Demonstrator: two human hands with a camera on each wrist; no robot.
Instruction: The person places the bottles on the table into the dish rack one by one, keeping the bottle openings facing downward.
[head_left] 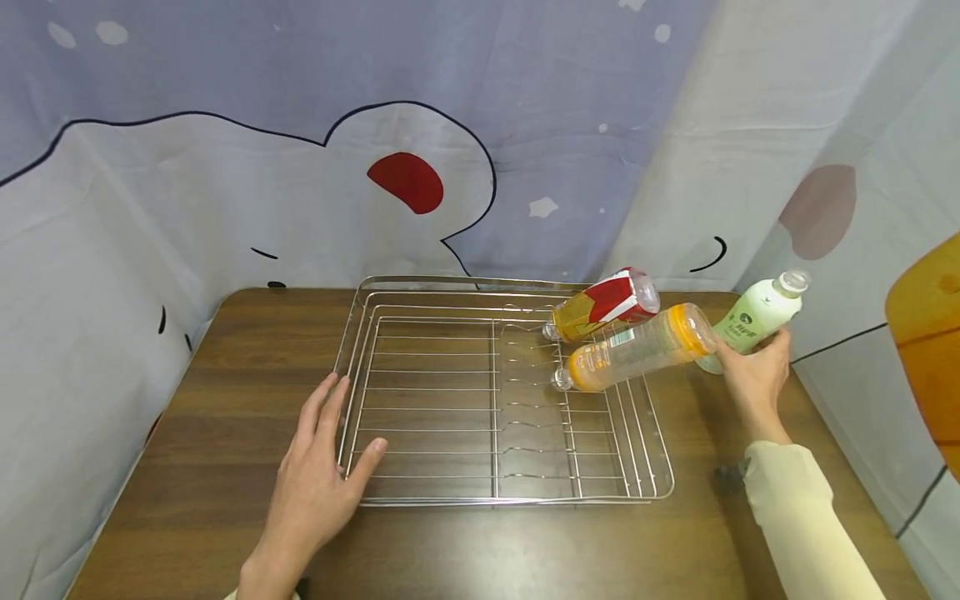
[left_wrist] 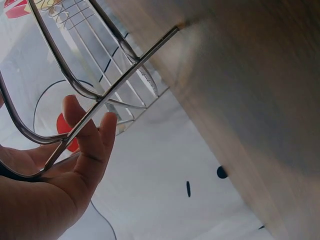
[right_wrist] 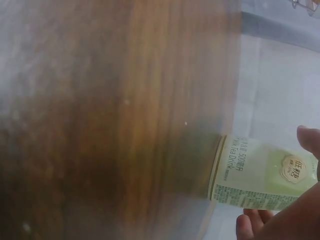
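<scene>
A pale green milk tea bottle (head_left: 756, 312) with a clear neck stands beyond the rack's right side, and my right hand (head_left: 756, 375) grips it. The right wrist view shows the lower label of this milk tea bottle (right_wrist: 260, 175); whether its base touches the table I cannot tell. My left hand (head_left: 318, 475) rests against the left rim of a wire rack (head_left: 493, 417), fingers extended and thumb apart over the front corner. In the left wrist view, fingers of the left hand (left_wrist: 92, 145) show around the rack's metal bars (left_wrist: 120, 80).
Two clear bottles lie tilted on the rack's right part, necks inward: one with a red and yellow label (head_left: 611, 304), one with orange bands (head_left: 637, 350). The rack stands on a brown wooden table (head_left: 247, 367). Patterned curtains (head_left: 225, 200) surround the table's back and sides.
</scene>
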